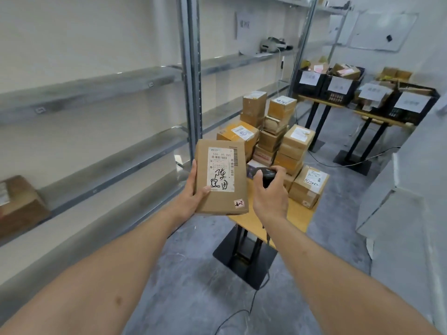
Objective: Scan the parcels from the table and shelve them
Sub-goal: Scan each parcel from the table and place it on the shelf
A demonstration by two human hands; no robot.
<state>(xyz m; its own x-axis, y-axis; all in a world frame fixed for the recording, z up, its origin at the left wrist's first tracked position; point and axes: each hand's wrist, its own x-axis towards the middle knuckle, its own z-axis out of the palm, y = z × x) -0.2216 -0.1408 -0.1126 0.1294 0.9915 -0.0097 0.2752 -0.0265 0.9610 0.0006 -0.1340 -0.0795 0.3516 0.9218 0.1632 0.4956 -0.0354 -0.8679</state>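
My left hand point(193, 189) holds a flat brown cardboard parcel point(238, 175) upright, its white shipping label with handwriting facing me. Just to its right, my right hand point(269, 193) grips a black handheld scanner point(266, 174), pointed towards the parcel's right edge. Behind both hands, several more cardboard parcels point(278, 139) are stacked on a small wooden table point(296, 215). Grey metal shelves point(96, 165) run along the wall on my left, with one brown parcel point(20, 204) on a lower shelf at the far left.
The table's black base point(244, 257) stands on the grey floor, with a black cable point(242, 313) trailing from it. Black crates point(333, 85) with paper labels sit on two tables at the back right. A white cabinet point(399, 201) lines the right side.
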